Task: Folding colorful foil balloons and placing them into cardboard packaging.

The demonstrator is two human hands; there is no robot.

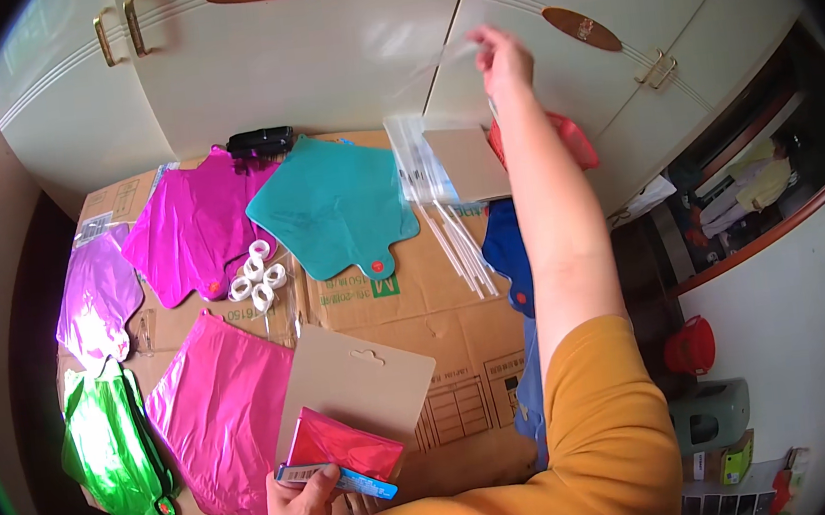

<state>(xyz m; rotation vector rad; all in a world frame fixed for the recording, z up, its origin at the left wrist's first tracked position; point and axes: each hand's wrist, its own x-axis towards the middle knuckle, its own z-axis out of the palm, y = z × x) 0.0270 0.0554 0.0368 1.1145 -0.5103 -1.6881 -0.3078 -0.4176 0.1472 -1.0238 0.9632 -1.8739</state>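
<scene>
My left hand [303, 505], low in the middle, is closed on a small blue-edged card [361, 482] together with a folded pink-red foil balloon [347, 445]. Just beyond them is a beige cardboard hang card [358, 359] with a cut hanging slot; whether my fingers also grip it is hidden. At the far right, my right hand [505, 62] is raised with its fingers pinched. A thin clear plastic bag [428, 70], smeared by motion, trails left from its fingertips. Below that arm lie clear plastic bags [409, 152], a stack of beige cards [468, 161] and a red basket [573, 138].
Flat foil balloons cover the cardboard: magenta [188, 226], teal [332, 206], pink [217, 409], lilac [95, 296], green [110, 440] and blue [507, 248]. White ribbon rolls [258, 274] and white sticks [459, 250] lie among them. White cabinet doors [301, 58] stand behind.
</scene>
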